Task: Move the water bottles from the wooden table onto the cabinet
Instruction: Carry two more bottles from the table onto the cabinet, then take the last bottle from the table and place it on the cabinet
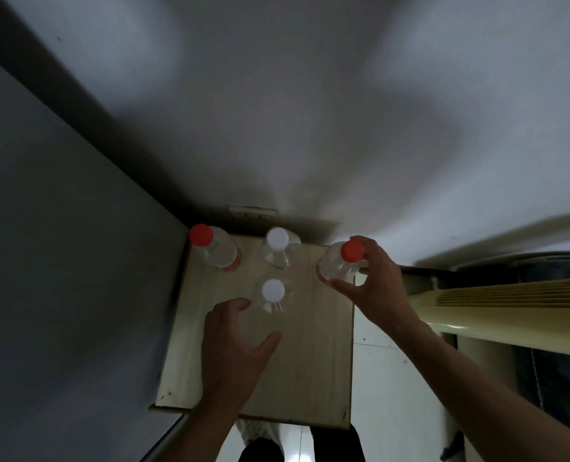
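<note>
On the wooden table, wedged in a corner between a grey panel on the left and a white wall behind, stand four clear water bottles, all upright. Right of the table, a cream slatted unit. Both forearms reach in from the bottom edge. Left hand hovers palm-down over the tabletop, fingers and thumb spread and loosely curved around open space just below the near white-capped bottle, holding nothing. Right hand grips the right red-capped bottle at the table's far right corner, thumb on its near side, fingers wrapped behind the cap. Far left corner: another red-capped bottle. Far middle: second white-capped bottle.
</note>
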Motion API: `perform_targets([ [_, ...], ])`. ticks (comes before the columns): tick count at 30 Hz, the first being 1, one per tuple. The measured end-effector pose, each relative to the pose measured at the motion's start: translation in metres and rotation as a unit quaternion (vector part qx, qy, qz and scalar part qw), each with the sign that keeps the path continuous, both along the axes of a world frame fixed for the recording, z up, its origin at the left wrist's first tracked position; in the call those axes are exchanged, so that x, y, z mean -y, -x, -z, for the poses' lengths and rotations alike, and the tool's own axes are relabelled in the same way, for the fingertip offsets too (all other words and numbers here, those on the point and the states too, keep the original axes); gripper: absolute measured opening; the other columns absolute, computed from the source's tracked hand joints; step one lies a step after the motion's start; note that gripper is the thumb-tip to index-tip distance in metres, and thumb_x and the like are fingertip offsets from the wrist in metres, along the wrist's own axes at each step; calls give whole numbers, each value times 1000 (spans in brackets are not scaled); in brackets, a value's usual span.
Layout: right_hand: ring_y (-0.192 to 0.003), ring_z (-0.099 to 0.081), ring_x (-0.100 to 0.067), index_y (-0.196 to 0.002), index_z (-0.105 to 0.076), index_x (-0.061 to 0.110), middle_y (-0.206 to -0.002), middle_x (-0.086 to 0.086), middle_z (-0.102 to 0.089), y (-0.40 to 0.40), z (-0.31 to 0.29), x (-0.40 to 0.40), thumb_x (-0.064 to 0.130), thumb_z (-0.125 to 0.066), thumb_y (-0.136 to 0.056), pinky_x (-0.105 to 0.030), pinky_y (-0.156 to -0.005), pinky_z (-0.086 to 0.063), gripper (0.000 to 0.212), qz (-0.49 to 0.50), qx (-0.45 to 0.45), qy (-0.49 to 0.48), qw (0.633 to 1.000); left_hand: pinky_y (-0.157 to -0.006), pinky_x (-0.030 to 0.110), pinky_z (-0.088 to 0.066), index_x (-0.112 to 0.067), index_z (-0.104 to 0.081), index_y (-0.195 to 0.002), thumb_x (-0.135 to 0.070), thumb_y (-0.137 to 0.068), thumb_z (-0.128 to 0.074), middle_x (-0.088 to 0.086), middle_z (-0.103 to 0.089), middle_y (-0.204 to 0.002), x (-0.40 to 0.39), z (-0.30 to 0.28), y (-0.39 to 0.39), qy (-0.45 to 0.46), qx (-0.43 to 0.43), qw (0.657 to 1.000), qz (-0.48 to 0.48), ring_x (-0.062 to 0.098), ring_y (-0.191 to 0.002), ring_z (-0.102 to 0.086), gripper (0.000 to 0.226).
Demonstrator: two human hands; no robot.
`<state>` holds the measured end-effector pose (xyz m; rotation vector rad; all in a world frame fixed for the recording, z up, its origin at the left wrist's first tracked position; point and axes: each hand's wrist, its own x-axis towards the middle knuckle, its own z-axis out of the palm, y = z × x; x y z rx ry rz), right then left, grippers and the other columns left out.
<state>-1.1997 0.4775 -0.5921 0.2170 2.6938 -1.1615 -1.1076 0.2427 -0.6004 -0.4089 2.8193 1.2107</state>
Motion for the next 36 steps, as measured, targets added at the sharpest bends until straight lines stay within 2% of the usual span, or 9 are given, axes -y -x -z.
perform_targets([
  [5,-123,-54,-24,-144,-40,20,-143,-6,-50,-1,-40,7,40,-90,-64,-43,-103,-49,96,-16,29,-11,999,-88,23,-38,-25,-51,-124,-58,-61,-82,-13,-51,-118,6,-37,6,-2,48,998,37,9,-113,-44,77],
  [9,-132,-45,-24,-146,-36,22,-149,-6,-42,-2,-85,11,46,-84,-71,-37,-105,-40,92,-41,40,-18,998,-88,23,-36,-25,-51,-126,-72,-59,-71,-12,-52,-122,10,-81,16,31,47,997,59,9,-115,-45,85],
  [12,-132,-42,-23,-145,-38,26,-151,-5,-41,-2,-125,9,56,-76,-74,-36,-104,-37,86,-74,36,-42,996,-93,30,-45,-27,-50,-131,-72,-61,-73,-12,-52,-128,4,-124,25,36,43,996,65,11,-120,-46,86],
  [15,-135,-38,-21,-145,-38,28,-152,-2,-39,-2,-174,4,58,-71,-78,-38,-109,-34,80,-109,29,-74,991,-89,37,-50,-28,-48,-124,-70,-64,-72,-9,-53,-120,-5,-171,35,46,21,996,75,14,-112,-50,77],
  [18,-138,-36,-23,-146,-37,30,-154,-2,-36,-2,-222,-4,61,-66,-82,-45,-113,-36,77,-128,4,-91,988,-91,36,-49,-25,-52,-124,-69,-65,-71,-6,-53,-119,-17,-216,44,63,-19,995,73,16,-110,-52,76],
  [22,-140,-33,-24,-147,-33,34,-156,-1,-34,3,-272,-12,67,-55,-85,-48,-114,-33,74,-160,-24,-110,981,-86,34,-51,-28,-55,-118,-65,-72,-71,-6,-51,-114,-28,-273,51,104,-45,990,79,16,-103,-53,61],
  [26,-146,-24,-26,-150,-29,35,-161,-3,-22,10,-317,-15,67,-51,-88,-51,-116,-28,73,-185,-61,-134,972,-103,35,-44,-26,-50,-135,-65,-78,-68,-4,-48,-134,-30,-317,59,126,-56,985,101,15,-123,-43,72],
  [31,-147,-24,-25,-151,-28,35,-162,-1,-24,6,-362,-31,69,-44,-89,-52,-117,-29,73,-161,-101,-166,968,-106,42,-44,-29,-35,-145,-67,-77,-66,-3,-43,-143,-43,-354,69,117,-54,985,113,17,-129,-40,84],
  [36,-146,-26,-24,-149,-35,32,-159,-2,-30,-27,-396,-69,69,-41,-90,-49,-115,-30,70,-96,-98,-195,971,-103,38,-44,-28,-37,-142,-73,-79,-58,-2,-44,-142,-73,-376,81,124,-68,964,225,17,-127,-42,81],
])
